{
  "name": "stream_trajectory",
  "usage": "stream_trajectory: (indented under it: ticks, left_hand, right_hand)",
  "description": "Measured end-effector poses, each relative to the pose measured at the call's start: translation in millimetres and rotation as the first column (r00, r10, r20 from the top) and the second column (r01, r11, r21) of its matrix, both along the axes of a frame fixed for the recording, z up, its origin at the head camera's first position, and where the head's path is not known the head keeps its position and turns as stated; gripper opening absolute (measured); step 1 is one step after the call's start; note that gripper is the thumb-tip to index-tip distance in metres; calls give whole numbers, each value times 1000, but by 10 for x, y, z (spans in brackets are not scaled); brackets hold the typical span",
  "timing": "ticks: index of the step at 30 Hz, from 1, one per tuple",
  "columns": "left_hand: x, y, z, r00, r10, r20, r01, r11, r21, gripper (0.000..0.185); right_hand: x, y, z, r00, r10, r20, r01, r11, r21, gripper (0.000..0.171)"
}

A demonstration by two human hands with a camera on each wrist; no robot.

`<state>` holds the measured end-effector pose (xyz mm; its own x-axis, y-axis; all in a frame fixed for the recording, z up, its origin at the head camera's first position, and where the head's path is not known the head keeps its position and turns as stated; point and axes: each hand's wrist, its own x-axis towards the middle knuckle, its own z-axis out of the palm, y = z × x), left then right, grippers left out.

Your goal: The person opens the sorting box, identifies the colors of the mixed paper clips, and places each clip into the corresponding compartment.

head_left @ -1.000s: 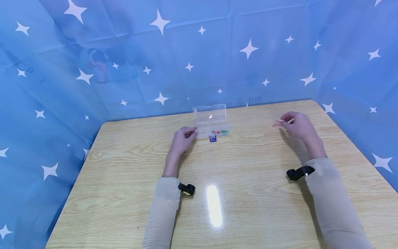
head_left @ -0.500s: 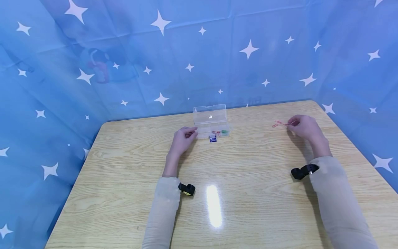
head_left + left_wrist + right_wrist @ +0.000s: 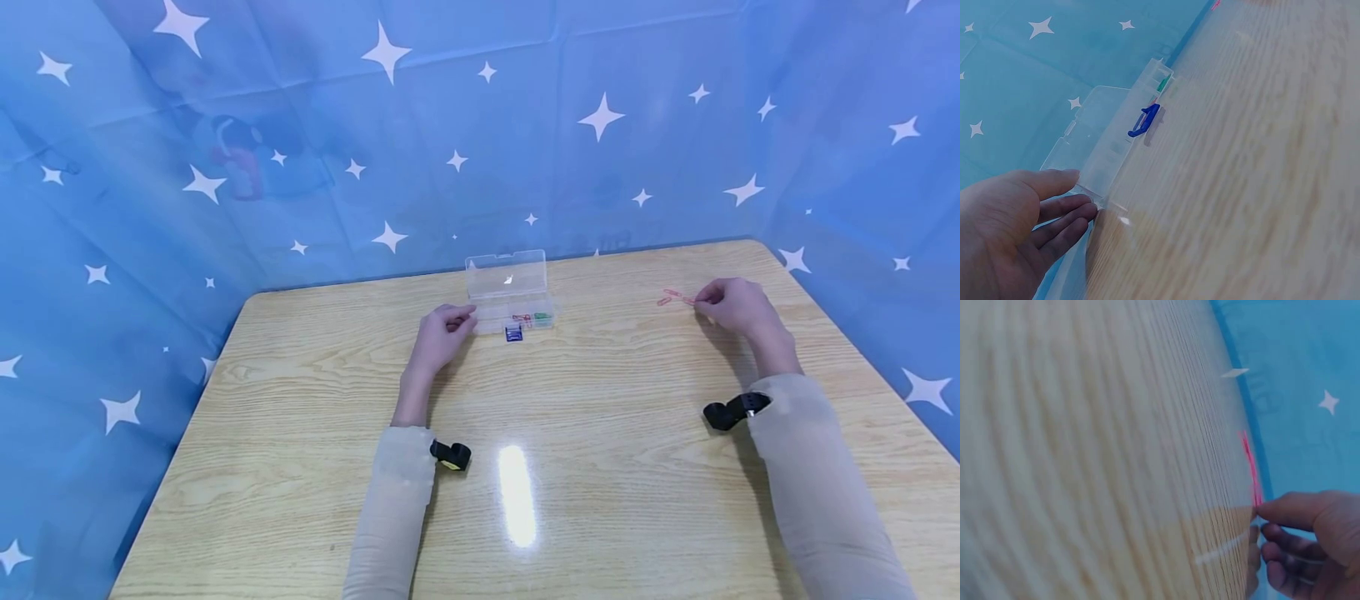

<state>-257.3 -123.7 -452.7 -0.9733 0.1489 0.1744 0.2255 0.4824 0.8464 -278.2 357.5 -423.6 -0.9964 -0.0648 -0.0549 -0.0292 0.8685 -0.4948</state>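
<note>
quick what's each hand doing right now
Left hand: open, fingers resting against the clear box.
Right hand: fingers pinching a pink paper clip.

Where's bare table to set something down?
Free: the table between both sleeves, and the stretch between the box and the red clips. Crowded: at the box by the left hand, and the clips at the right hand.
</note>
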Motion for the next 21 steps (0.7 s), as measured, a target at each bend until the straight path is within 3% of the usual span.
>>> stream_trajectory:
  ticks: [21]
  left_hand:
    - [-6, 0, -7, 1000, 1, 10, -1, 1000, -10, 30]
  right_hand:
    - [31, -69, 27, 1000, -15, -9, 15, 1000, -6, 27]
